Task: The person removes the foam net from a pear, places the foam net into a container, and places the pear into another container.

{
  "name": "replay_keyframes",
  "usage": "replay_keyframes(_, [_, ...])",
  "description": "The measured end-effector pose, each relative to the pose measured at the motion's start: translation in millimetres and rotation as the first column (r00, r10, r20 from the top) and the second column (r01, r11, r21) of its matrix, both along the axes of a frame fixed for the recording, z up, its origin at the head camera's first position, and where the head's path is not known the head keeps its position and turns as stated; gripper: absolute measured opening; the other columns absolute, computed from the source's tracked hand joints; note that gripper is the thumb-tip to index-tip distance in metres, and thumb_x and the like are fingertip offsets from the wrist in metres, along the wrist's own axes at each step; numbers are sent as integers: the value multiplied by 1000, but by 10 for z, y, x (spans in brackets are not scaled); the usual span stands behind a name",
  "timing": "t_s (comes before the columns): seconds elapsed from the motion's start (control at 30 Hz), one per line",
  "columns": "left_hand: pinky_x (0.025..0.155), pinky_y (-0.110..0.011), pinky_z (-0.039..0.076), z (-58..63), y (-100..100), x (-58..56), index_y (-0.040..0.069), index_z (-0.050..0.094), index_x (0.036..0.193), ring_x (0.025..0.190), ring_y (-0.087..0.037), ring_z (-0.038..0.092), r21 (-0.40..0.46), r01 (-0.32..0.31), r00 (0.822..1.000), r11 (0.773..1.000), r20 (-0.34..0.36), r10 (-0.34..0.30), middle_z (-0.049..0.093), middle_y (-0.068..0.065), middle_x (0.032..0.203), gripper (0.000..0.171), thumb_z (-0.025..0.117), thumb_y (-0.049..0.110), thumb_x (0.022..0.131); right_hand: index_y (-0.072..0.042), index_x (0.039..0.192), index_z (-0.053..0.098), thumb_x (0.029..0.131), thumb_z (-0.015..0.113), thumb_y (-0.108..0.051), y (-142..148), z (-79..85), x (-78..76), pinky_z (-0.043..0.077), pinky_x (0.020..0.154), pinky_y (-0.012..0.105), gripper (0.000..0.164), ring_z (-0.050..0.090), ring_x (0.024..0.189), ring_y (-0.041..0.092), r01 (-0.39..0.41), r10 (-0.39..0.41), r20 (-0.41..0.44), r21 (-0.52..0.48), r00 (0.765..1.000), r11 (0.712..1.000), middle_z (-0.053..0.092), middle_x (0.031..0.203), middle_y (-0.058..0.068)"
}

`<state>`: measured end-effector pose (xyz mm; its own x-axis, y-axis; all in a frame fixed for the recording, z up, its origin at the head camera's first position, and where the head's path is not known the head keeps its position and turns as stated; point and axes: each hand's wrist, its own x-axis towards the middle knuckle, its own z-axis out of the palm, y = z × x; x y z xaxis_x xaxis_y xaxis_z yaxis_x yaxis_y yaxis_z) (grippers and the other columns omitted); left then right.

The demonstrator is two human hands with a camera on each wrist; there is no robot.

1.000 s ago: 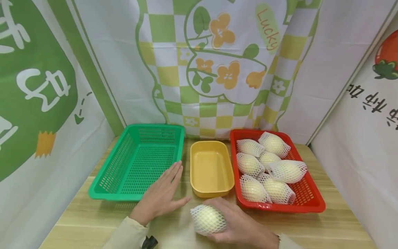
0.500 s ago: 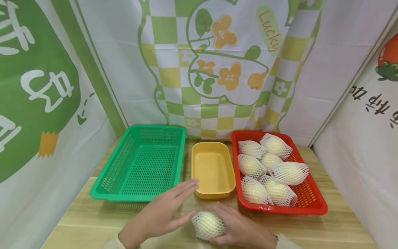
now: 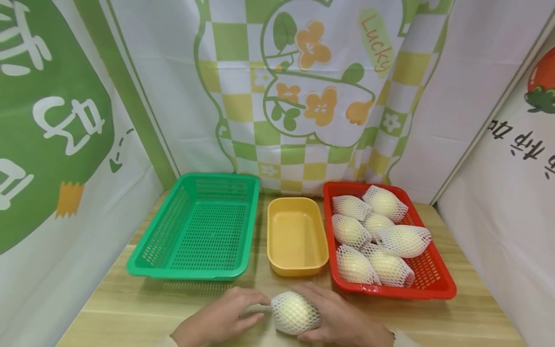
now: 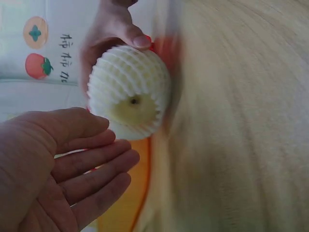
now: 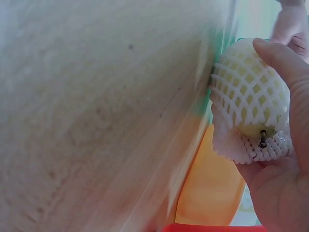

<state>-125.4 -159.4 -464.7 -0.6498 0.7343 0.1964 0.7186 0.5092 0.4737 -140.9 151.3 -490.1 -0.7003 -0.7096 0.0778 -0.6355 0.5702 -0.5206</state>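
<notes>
On my feed I see the right hand [image 3: 340, 315] gripping the fruit [image 3: 295, 314] round its side, just on the near side of the yellow tub [image 3: 299, 272]. The left hand [image 3: 222, 315] hovers beside it, fingers loosely extended; I can't tell whether they touch. I expect it to be firm, fairly heavy and easily bruised, its soft net [image 5: 226, 131] liable to slide, so I'd cup the broad middle, clear of the stem [image 5: 263, 138].

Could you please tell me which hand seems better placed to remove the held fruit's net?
Probably the left hand: it holds nothing and is near the net, while the right hand grips the fruit.
</notes>
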Motion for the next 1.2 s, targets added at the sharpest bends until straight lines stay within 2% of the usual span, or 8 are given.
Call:
replay_keyframes(0.13, [93,-24,62,-153,12,-80,11,77,119,107,-10,75,72,65,998,995,14,-66,80,1,115,21,70,9,100,-29,160,42,85,84,-54,4,16,24,59,103,38,89,60,126,10,26,-26,-1,17,1000,1000,56,153,-9])
replay_keyframes(0.23, [93,-21,61,-222,47,-127,11,77,118,104,-10,76,122,83,996,989,11,-85,80,1,113,21,70,6,99,-28,159,43,85,85,-54,6,19,30,59,103,38,90,60,127,12,34,-33,-7,21,999,999,57,153,-8])
replay_keyframes(0.33, [94,-22,62,-257,89,-152,9,76,119,106,-13,77,155,60,998,986,17,-63,80,-2,114,22,69,3,99,-30,160,41,86,83,-55,4,16,25,59,102,37,89,60,127,12,33,-33,5,19,999,999,56,154,-8])
replay_keyframes(0.5, [101,-33,62,-299,149,-177,9,72,131,118,-22,75,186,1,1000,983,5,-2,77,-5,128,33,71,4,98,-34,164,34,86,85,-52,2,-10,6,59,104,40,95,60,129,14,6,-6,-24,-7,1000,1000,53,158,-8])
replay_keyframes(0.67, [104,-35,60,-342,196,-201,11,67,138,123,-24,72,199,-5,1000,980,-8,7,73,-6,136,43,76,14,96,-30,166,31,85,85,-52,-9,-29,-12,58,107,46,100,61,133,18,-9,8,-65,-13,998,1000,50,162,-6])
replay_keyframes(0.8, [109,-36,57,-355,243,-214,13,62,144,129,-23,69,181,-7,1000,983,18,4,69,-4,143,58,82,26,91,-27,167,31,87,83,-53,-11,-27,-20,57,109,47,99,59,136,20,-2,2,-42,-5,999,1000,48,164,-6])
replay_keyframes(0.97, [113,-37,55,-363,334,-210,11,57,150,133,-23,66,178,-37,998,983,58,27,65,-5,148,75,89,31,85,-27,167,30,88,82,-55,-23,-32,-22,56,111,45,98,59,138,21,-5,4,-44,-16,999,1000,49,163,-6])
replay_keyframes(1.2, [113,-33,54,-362,462,-194,7,53,151,131,-19,66,182,-102,983,978,172,70,66,-5,146,81,90,25,82,-16,166,34,87,85,-48,-54,-62,-28,58,108,40,99,64,133,24,-41,32,-93,-90,995,995,57,156,8])
